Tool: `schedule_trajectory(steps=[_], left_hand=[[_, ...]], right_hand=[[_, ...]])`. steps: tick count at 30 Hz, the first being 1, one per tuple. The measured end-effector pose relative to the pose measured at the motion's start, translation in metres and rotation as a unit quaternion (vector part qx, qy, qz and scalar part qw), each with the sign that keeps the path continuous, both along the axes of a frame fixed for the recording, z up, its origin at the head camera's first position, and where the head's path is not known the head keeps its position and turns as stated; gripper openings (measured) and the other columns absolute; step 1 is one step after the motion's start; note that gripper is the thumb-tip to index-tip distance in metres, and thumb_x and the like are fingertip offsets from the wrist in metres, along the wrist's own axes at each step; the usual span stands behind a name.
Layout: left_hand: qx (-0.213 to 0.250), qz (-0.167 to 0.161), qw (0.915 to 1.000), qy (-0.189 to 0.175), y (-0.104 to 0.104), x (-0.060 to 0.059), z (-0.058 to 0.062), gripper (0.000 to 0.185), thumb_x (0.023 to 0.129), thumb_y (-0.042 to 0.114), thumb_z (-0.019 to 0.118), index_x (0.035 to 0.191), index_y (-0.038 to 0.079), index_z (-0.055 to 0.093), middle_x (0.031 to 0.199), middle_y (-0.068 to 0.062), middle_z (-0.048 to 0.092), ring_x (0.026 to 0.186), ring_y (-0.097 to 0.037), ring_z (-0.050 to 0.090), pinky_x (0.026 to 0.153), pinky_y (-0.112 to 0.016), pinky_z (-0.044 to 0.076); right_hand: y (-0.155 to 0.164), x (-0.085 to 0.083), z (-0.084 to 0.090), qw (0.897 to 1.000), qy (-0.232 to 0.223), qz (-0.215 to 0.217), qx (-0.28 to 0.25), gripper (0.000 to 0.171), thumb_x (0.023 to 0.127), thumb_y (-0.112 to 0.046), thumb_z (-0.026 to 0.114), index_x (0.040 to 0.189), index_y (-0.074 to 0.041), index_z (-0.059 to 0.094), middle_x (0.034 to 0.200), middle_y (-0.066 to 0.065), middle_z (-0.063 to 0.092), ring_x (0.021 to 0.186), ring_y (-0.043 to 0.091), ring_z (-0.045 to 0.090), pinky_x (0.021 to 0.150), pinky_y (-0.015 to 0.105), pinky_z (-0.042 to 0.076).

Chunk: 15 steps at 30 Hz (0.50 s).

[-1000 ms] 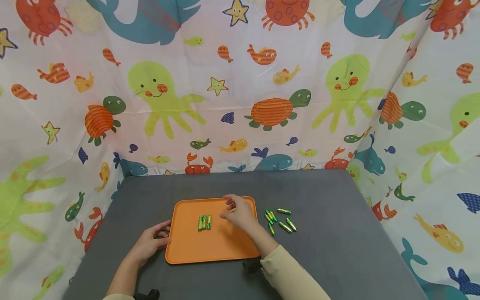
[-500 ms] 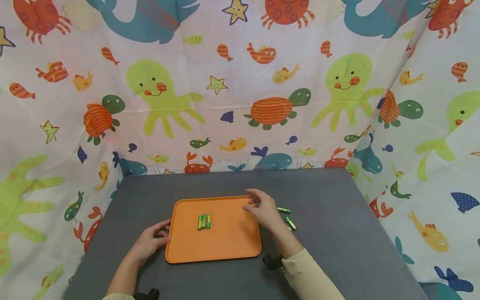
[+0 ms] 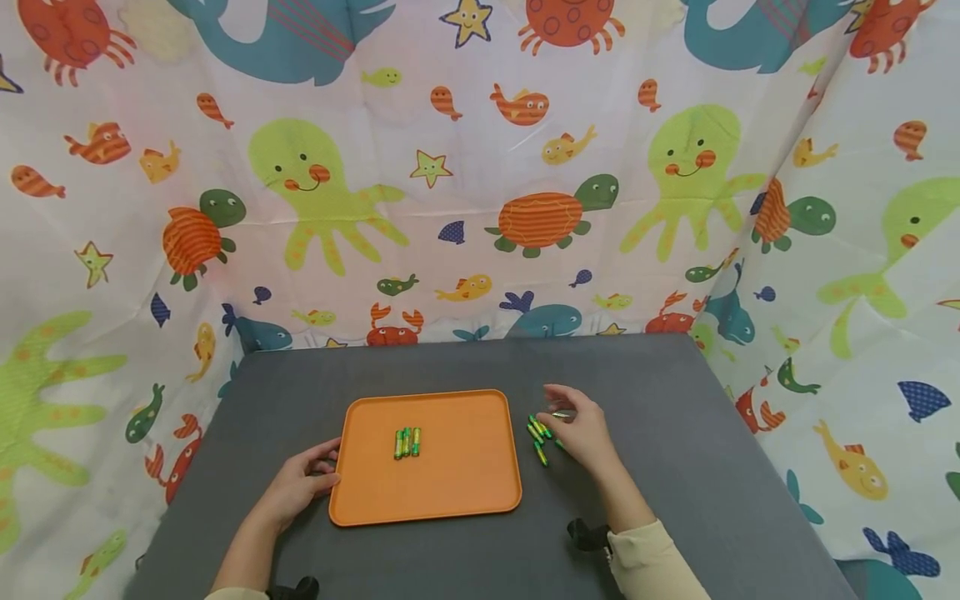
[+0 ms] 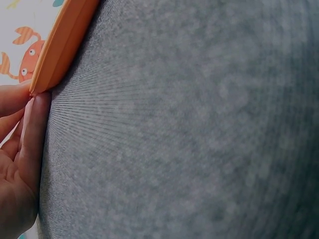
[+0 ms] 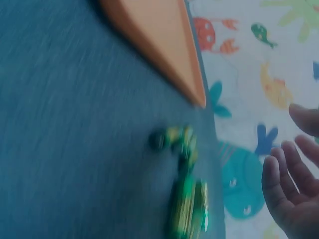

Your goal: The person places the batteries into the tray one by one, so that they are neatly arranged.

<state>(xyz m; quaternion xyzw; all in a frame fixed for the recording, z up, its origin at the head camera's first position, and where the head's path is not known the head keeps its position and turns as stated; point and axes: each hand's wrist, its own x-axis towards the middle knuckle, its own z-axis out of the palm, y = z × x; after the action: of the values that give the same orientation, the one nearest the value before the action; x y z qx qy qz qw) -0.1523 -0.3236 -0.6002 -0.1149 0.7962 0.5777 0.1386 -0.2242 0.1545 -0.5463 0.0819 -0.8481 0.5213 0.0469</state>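
An orange tray [image 3: 457,492] lies on the grey table; three green batteries [image 3: 407,442] sit side by side on it. My left hand [image 3: 303,483] rests against the tray's left edge, fingers touching the rim [image 4: 55,55]. Right of the tray lies a loose cluster of green batteries [image 3: 538,437]. My right hand [image 3: 577,429] hovers over that cluster with relaxed fingers, holding nothing, and hides part of it. The blurred right wrist view shows the batteries [image 5: 187,199] below the tray corner [image 5: 197,94], with my fingers [image 5: 291,199] spread.
The grey table [image 3: 675,467] is walled on three sides by a sea-animal patterned cloth [image 3: 480,183]. A small dark object [image 3: 588,533] sits near my right sleeve at the table's front.
My right hand has left the tray and moved right, coming over the loose batteries beside it. The left hand and the tray have stayed put.
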Motion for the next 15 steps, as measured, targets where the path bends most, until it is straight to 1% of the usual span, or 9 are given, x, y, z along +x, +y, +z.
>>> schedule_trajectory(steps=[3, 5, 8, 10, 13, 15], left_hand=[[0.004, 0.000, 1.0000, 0.000, -0.002, -0.001, -0.002, 0.066, 0.093, 0.002, 0.069, 0.153, 0.013, 0.044, 0.131, -0.015, 0.050, 0.103, -0.027, 0.054, 0.078, -0.031, 0.057], [0.004, -0.001, 1.0000, 0.000, -0.002, -0.001, -0.002, 0.066, 0.093, 0.002, 0.069, 0.153, 0.013, 0.044, 0.131, -0.014, 0.050, 0.103, -0.026, 0.054, 0.078, -0.031, 0.057], [0.006, 0.000, 1.0000, -0.001, -0.002, -0.001, -0.002, 0.066, 0.093, 0.002, 0.069, 0.153, 0.013, 0.044, 0.131, -0.014, 0.050, 0.103, -0.026, 0.054, 0.078, -0.031, 0.057], [0.006, 0.001, 1.0000, -0.001, -0.002, -0.001, -0.002, 0.066, 0.093, 0.002, 0.069, 0.153, 0.013, 0.044, 0.131, -0.015, 0.050, 0.103, -0.026, 0.054, 0.079, -0.031, 0.057], [0.003, 0.000, 1.0000, 0.000, -0.002, -0.001, -0.002, 0.066, 0.093, 0.003, 0.069, 0.153, 0.012, 0.044, 0.131, -0.015, 0.050, 0.104, -0.026, 0.054, 0.079, -0.030, 0.057], [0.001, 0.000, 1.0000, 0.002, -0.001, 0.000, -0.001, 0.065, 0.093, 0.003, 0.069, 0.153, 0.012, 0.044, 0.131, -0.014, 0.050, 0.104, -0.026, 0.054, 0.079, -0.030, 0.057]], right_hand=[[0.019, 0.002, -0.006, 1.000, -0.003, 0.005, 0.005, 0.045, 0.086, -0.018, 0.082, 0.128, -0.012, 0.067, 0.124, 0.013, 0.068, 0.110, 0.032, 0.065, 0.087, 0.040, 0.057], [0.032, 0.003, -0.010, 1.000, -0.012, 0.008, 0.008, 0.045, 0.086, -0.019, 0.082, 0.128, -0.012, 0.067, 0.126, 0.015, 0.067, 0.111, 0.034, 0.065, 0.086, 0.036, 0.057], [0.050, 0.005, -0.015, 0.999, -0.029, 0.019, 0.013, 0.050, 0.085, -0.021, 0.083, 0.131, -0.012, 0.065, 0.130, 0.016, 0.065, 0.112, 0.037, 0.064, 0.082, 0.030, 0.056], [0.060, 0.007, -0.020, 0.998, -0.041, 0.030, 0.022, 0.054, 0.084, -0.019, 0.084, 0.134, -0.012, 0.063, 0.132, 0.015, 0.063, 0.112, 0.037, 0.064, 0.082, 0.031, 0.056], [0.071, 0.012, -0.026, 0.996, -0.051, 0.058, 0.036, 0.059, 0.082, -0.014, 0.084, 0.136, -0.011, 0.061, 0.136, 0.015, 0.061, 0.117, 0.039, 0.061, 0.088, 0.043, 0.056], [0.077, 0.015, -0.030, 0.995, -0.055, 0.078, 0.041, 0.061, 0.081, -0.010, 0.084, 0.137, -0.010, 0.060, 0.138, 0.017, 0.059, 0.120, 0.042, 0.060, 0.091, 0.050, 0.054]])
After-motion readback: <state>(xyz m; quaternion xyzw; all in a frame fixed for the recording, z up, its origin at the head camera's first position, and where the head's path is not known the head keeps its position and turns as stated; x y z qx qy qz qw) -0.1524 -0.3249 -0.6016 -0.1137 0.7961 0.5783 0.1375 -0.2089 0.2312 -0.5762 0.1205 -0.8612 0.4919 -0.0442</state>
